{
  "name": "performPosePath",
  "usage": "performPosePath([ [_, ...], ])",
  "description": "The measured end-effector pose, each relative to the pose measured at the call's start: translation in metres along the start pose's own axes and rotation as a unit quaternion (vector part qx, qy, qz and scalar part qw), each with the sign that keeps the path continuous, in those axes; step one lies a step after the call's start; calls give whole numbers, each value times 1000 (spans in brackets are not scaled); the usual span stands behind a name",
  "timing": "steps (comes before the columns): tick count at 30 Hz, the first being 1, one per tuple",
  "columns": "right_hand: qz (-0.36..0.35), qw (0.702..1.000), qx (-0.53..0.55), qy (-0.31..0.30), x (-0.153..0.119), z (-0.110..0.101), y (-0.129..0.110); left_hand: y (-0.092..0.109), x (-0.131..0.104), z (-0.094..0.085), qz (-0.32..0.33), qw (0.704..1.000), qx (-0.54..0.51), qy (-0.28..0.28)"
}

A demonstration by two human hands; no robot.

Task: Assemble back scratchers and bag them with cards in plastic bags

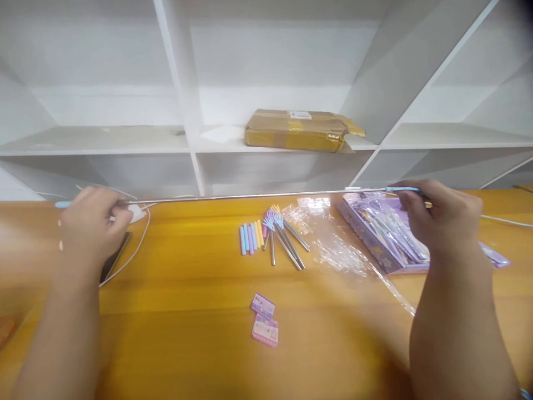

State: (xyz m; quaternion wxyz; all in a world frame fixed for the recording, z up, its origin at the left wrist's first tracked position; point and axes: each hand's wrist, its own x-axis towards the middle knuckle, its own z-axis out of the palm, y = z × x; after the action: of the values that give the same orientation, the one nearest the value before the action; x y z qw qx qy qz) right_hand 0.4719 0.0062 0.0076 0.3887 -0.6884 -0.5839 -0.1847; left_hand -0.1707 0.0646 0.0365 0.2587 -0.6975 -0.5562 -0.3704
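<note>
My left hand (94, 222) and my right hand (443, 214) are both closed on a long, thin telescopic back scratcher (258, 195). Its metal rod runs level above the table, drawn out between them. A light blue end pokes out beyond my left fist, and another light blue piece shows at my right fingers. Below the rod lie several metal rods (287, 244) with small hand-shaped heads (273, 219) in blue, purple and yellow. Beside them sits a row of coloured handle sleeves (251, 238). Two small printed cards (265, 330) lie nearer to me, one overlapping the other.
A purple box (366, 239) of plastic-wrapped items stands at the right, with clear plastic bags (341, 250) beside it. A dark phone (114, 258) and a white cable (144, 233) are near my left hand. A taped cardboard box (295, 130) rests on the white shelf (220, 145) behind.
</note>
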Motion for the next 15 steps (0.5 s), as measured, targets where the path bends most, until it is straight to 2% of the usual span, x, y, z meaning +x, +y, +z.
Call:
performPosePath([
  [4, 49, 999, 10, -3, -2, -2, -7, 17, -3, -6, -44, 999, 11, -19],
  [6, 64, 998, 5, -5, -1, -3, -8, 19, -3, -7, -58, 998, 20, -7],
  [9, 70, 997, -26, 30, 2, -3, -10, 16, -1, -6, -72, 997, 25, 24],
  [12, 90, 993, -54, 57, 2, -2, -16, 13, 1, -5, -59, 998, 21, 30],
  [15, 84, 993, -35, 73, 0, -4, -25, 12, 2, -8, -18, 998, 37, 57],
])
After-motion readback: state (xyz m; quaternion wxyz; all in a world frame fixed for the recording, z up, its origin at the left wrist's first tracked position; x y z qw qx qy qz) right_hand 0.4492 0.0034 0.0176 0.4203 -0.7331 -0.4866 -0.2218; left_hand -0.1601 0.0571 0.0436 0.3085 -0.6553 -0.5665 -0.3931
